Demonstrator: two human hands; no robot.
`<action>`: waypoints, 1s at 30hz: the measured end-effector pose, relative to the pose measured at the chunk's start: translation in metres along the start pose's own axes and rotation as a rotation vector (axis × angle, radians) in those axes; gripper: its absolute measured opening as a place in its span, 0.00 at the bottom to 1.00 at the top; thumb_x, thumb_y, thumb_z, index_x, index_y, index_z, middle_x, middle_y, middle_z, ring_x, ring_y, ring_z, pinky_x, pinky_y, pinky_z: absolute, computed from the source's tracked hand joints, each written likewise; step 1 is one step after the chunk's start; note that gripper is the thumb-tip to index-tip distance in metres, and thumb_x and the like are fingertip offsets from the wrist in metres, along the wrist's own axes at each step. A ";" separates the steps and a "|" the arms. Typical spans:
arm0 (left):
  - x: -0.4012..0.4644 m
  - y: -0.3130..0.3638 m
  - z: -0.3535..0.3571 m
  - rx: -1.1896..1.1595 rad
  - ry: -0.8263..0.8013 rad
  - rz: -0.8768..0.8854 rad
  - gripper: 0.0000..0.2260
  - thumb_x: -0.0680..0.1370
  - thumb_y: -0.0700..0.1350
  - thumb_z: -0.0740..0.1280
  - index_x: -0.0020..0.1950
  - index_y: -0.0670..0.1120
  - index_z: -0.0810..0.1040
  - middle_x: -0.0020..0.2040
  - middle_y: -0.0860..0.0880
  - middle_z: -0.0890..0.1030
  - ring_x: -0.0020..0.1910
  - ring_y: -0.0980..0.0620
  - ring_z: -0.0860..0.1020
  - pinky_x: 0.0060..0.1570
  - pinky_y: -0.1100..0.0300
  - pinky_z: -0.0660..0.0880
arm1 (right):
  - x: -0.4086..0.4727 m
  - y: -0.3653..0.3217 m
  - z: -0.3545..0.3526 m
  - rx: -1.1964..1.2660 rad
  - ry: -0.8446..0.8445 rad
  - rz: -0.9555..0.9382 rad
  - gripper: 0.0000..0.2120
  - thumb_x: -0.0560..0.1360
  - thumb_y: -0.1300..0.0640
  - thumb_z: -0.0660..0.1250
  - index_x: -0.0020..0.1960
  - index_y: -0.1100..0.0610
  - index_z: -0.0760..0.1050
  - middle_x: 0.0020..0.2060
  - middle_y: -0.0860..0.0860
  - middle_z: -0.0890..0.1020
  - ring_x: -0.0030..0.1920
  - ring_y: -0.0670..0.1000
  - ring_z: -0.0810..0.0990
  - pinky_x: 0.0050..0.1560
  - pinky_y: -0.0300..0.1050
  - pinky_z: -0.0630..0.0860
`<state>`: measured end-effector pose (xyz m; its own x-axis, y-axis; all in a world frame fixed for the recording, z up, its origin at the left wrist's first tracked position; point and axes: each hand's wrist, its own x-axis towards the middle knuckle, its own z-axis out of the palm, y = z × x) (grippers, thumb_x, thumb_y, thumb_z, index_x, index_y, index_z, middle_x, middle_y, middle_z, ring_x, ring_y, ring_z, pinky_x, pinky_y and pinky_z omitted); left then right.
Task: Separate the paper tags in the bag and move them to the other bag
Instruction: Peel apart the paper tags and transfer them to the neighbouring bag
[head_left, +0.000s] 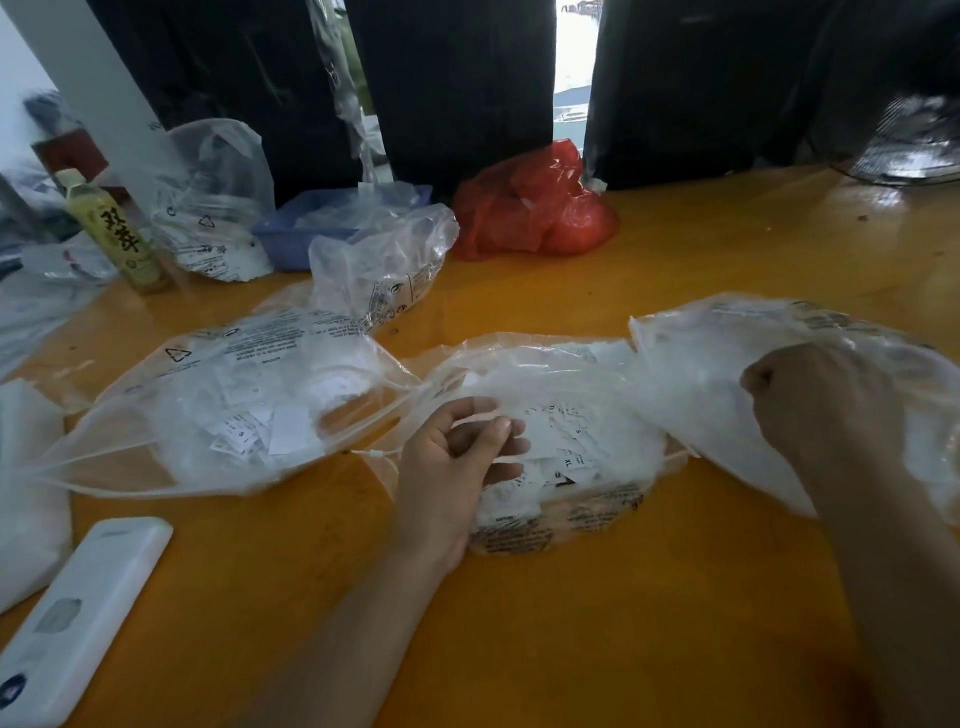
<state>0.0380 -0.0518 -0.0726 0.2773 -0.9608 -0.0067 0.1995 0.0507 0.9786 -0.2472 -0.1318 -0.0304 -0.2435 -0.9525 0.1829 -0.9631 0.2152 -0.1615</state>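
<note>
On an orange table (597, 613) lie several clear plastic bags holding white paper tags. The middle bag (561, 519) sits just in front of the person, its mouth gaping toward the left, and a heap of tags (558, 441) printed with size letters such as M and XL shows inside it. The left hand (457, 457) rests at that mouth with fingers curled inward, the thumb and fingertips meeting as if pinching the thin film or a tag; which of the two it holds cannot be told through the plastic. The right hand (815, 405) is raised at the right, curled into a fist around the film of the right bag (727, 374), which it lifts off the table; this part is blurred. The left bag (208, 415) lies flat just beside the middle bag, their edges touching, with more loose tags visible through it. Farther back stand another clear bag (384, 270), a blue tray (291, 244) partly behind it, and a red bag (535, 208) near the dark backdrop. At the far left a tea bottle (111, 234) stands upright, and a white flat device (78, 623) lies at the near left corner.
</note>
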 end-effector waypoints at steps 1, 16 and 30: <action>0.000 0.000 0.000 -0.003 -0.007 -0.001 0.07 0.81 0.40 0.72 0.52 0.52 0.86 0.48 0.44 0.89 0.48 0.45 0.88 0.37 0.61 0.83 | 0.003 0.002 0.000 -0.057 0.002 0.023 0.13 0.81 0.60 0.64 0.43 0.47 0.84 0.58 0.60 0.81 0.57 0.64 0.77 0.60 0.58 0.76; 0.001 -0.004 -0.006 -0.027 -0.097 -0.036 0.03 0.80 0.38 0.73 0.51 0.44 0.85 0.51 0.42 0.88 0.53 0.45 0.88 0.42 0.59 0.84 | -0.024 -0.038 0.001 0.399 0.382 -0.305 0.09 0.82 0.58 0.65 0.47 0.58 0.83 0.41 0.52 0.83 0.36 0.48 0.73 0.39 0.38 0.68; 0.005 -0.003 -0.006 -0.180 -0.048 -0.057 0.05 0.79 0.42 0.73 0.48 0.45 0.88 0.52 0.38 0.87 0.54 0.39 0.87 0.53 0.58 0.84 | -0.058 -0.094 0.055 0.294 -0.078 -0.833 0.15 0.80 0.46 0.68 0.65 0.48 0.81 0.51 0.47 0.78 0.53 0.51 0.79 0.49 0.41 0.70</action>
<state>0.0443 -0.0555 -0.0764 0.2164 -0.9752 -0.0472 0.3793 0.0395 0.9244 -0.1361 -0.1089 -0.0792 0.5423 -0.7894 0.2877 -0.7531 -0.6085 -0.2502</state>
